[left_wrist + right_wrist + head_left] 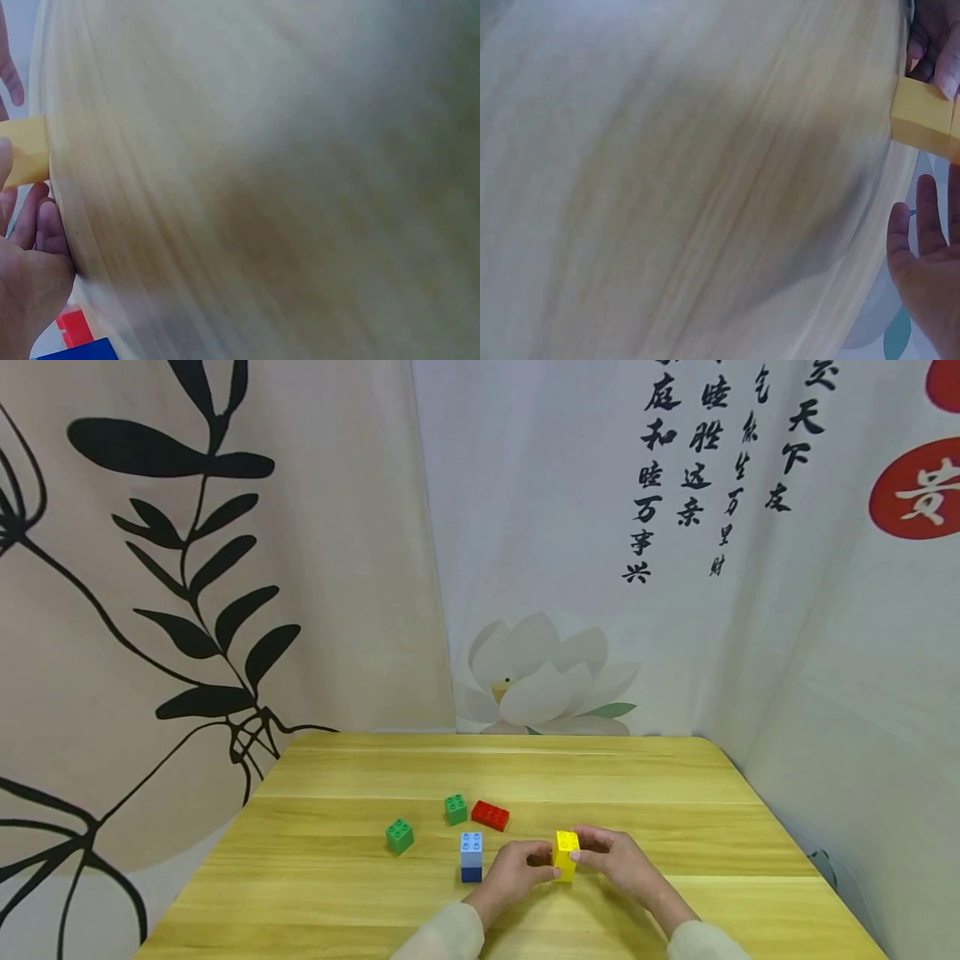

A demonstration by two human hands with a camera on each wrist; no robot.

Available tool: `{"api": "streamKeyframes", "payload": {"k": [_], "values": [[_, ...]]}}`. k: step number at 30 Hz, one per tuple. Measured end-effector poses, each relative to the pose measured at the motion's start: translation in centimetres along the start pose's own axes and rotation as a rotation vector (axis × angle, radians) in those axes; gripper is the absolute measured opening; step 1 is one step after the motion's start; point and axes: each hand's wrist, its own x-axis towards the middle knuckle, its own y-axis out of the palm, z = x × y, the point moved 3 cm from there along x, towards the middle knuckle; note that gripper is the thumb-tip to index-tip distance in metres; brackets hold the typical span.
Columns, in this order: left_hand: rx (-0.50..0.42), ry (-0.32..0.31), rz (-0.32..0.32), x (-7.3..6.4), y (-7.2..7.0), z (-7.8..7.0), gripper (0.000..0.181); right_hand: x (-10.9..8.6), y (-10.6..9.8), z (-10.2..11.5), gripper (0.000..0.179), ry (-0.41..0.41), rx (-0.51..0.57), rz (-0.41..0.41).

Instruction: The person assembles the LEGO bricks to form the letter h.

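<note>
Both hands are at an upright stack of yellow toy bricks [565,858] on the table, right of the other bricks. My left hand [520,872] pinches its lower part from the left, thumb in front. On the upper right side, my right hand [617,858] holds it between thumb and fingers. A seam crosses the yellow bricks [922,114] in the right wrist view. Just left of the left hand stands a light blue brick [471,852] on top of a dark blue brick [471,875].
Farther back on the wooden table [337,893] lie a red brick [490,815] and a green brick [455,810] close beside it. Another green brick [400,837] sits to their left. A printed curtain [360,568] hangs behind the table's far edge.
</note>
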Motion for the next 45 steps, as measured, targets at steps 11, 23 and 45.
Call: {"api": "streamKeyframes", "payload": {"k": [11, 23, 45], "values": [[-0.004, 0.031, 0.004, 0.0, 0.0, 0.1, 0.029, 0.3, -0.2, 0.7, 0.051, -0.035, -0.069, 0.048], [-0.022, 0.015, 0.014, 0.1, 0.0, 0.3, 0.031, 0.2, 0.2, 0.6, 0.051, -0.021, -0.043, 0.012], [0.013, 0.008, 0.014, 0.2, -0.1, 0.4, 0.032, 0.3, 0.4, -0.2, 0.056, -0.013, -0.057, -0.035]]}}
